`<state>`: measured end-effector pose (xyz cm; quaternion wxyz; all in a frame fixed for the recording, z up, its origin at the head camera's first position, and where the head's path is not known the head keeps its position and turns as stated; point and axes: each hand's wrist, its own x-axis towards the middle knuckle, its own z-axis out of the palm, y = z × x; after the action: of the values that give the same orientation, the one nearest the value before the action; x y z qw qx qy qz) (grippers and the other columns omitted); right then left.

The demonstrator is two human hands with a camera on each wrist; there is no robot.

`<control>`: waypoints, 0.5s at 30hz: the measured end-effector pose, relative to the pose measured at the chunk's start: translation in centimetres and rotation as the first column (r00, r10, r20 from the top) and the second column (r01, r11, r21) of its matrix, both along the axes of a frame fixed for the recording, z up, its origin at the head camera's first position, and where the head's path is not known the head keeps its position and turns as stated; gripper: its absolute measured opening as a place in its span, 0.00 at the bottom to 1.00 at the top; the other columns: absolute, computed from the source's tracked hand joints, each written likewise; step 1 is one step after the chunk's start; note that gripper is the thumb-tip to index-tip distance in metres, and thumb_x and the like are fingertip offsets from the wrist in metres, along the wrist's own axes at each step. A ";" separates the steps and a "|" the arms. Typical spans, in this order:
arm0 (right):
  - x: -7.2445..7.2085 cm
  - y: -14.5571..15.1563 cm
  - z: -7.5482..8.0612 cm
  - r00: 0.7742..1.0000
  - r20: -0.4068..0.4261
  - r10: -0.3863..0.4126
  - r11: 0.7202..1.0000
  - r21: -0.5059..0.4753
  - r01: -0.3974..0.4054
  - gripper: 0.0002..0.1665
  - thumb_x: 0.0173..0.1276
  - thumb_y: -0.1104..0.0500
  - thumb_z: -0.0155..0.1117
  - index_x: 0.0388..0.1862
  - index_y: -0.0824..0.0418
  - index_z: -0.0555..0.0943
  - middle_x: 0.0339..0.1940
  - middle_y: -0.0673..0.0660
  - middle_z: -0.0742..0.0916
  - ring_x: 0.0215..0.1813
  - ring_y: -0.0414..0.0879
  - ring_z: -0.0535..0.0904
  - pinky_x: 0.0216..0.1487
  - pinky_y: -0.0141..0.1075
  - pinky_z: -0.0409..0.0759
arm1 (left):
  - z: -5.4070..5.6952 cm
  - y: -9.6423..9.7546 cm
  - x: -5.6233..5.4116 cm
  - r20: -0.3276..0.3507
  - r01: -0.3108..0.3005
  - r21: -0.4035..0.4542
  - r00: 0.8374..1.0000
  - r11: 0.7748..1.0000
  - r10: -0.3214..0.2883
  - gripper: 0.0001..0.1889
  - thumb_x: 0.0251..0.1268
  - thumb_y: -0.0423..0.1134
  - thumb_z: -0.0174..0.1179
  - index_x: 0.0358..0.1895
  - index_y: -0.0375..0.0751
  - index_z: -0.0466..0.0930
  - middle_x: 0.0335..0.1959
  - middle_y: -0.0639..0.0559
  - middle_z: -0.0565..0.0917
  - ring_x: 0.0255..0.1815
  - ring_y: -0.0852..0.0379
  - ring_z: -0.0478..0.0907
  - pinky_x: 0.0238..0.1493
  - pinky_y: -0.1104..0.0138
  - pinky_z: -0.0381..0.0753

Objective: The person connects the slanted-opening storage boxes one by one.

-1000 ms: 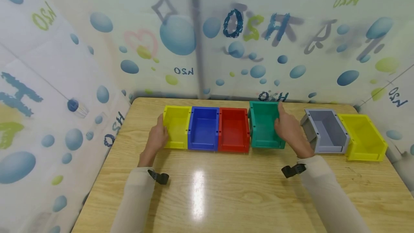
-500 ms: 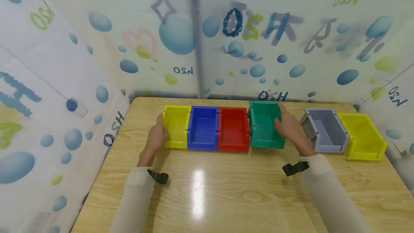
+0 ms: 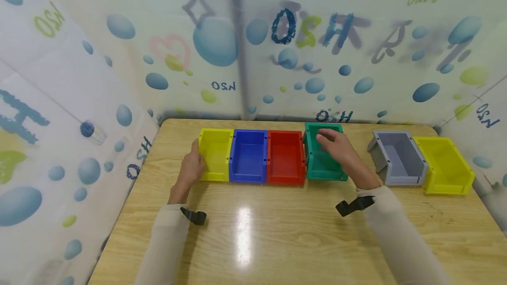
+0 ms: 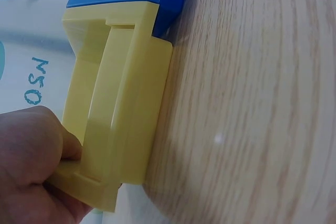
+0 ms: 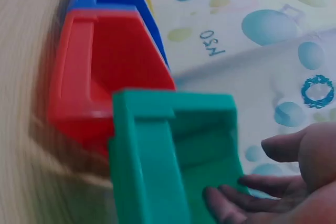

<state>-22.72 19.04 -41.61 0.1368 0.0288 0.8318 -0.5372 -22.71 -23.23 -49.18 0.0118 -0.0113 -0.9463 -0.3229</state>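
Observation:
Four open-front plastic bins stand in a row: yellow point(image 3: 215, 155), blue point(image 3: 248, 157), red point(image 3: 286, 157) and green point(image 3: 322, 171). My left hand point(image 3: 192, 167) grips the left wall of the yellow bin; in the left wrist view, the thumb is inside and the other fingers pass behind the wall, partly hidden. Over the green bin hovers my right hand point(image 3: 339, 149), thumb and fingers loosely bent and spread apart, holding nothing. The right wrist view shows that hand's fingers point(image 5: 231, 203) at the green bin's opening; whether they touch it, I cannot tell.
Right of the green bin, across a gap, a grey bin point(image 3: 402, 157) stands beside a second yellow bin point(image 3: 447, 166). All are near the back of the wooden table point(image 3: 293, 232). A patterned wall cloth point(image 3: 261, 74) hangs behind.
My right hand has let go of the green bin's right wall and moved left, over its opening. My left hand keeps its grip on the yellow bin. The bins hold their places.

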 end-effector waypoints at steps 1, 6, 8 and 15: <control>-0.1 -0.3 -0.1 0.999 0.054 0.005 1.000 -0.031 -0.004 0.34 0.82 0.50 0.44 0.80 0.62 0.54 0.78 0.66 0.62 0.73 0.64 0.66 0.71 0.54 0.63 | 0.0 0.0 0.0 0.003 -0.001 0.001 1.000 1.000 0.001 0.29 0.76 0.28 0.40 0.76 0.32 0.45 0.54 0.20 0.77 0.45 0.34 0.80 0.49 0.45 0.76; -0.5 -1.3 -1.0 0.989 0.145 0.005 0.993 -0.116 0.012 0.34 0.82 0.49 0.41 0.82 0.57 0.50 0.80 0.63 0.59 0.77 0.61 0.59 0.73 0.54 0.60 | 0.0 0.1 0.1 0.010 -0.003 0.005 1.000 1.000 0.003 0.29 0.76 0.28 0.40 0.76 0.32 0.45 0.55 0.20 0.77 0.48 0.33 0.80 0.51 0.44 0.76; -0.5 -1.6 -1.3 0.991 0.135 -0.001 0.990 -0.137 0.019 0.34 0.83 0.50 0.40 0.82 0.57 0.51 0.80 0.62 0.59 0.77 0.60 0.58 0.73 0.54 0.61 | -0.1 0.1 0.1 0.012 0.001 0.009 1.000 1.000 -0.001 0.29 0.76 0.28 0.39 0.76 0.32 0.45 0.56 0.20 0.76 0.49 0.32 0.80 0.52 0.44 0.76; -0.6 -2.4 -2.0 0.994 0.103 -0.037 0.983 -0.175 0.055 0.33 0.83 0.50 0.36 0.82 0.54 0.49 0.82 0.60 0.55 0.80 0.58 0.51 0.75 0.55 0.55 | -0.1 0.0 0.0 -0.007 0.004 -0.001 1.000 1.000 -0.004 0.29 0.76 0.28 0.39 0.76 0.32 0.45 0.54 0.21 0.78 0.44 0.37 0.80 0.49 0.46 0.76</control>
<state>-23.36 16.65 -43.64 0.1677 0.0623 0.7718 -0.6102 -22.69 -23.21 -49.29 0.0145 -0.0143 -0.9463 -0.3226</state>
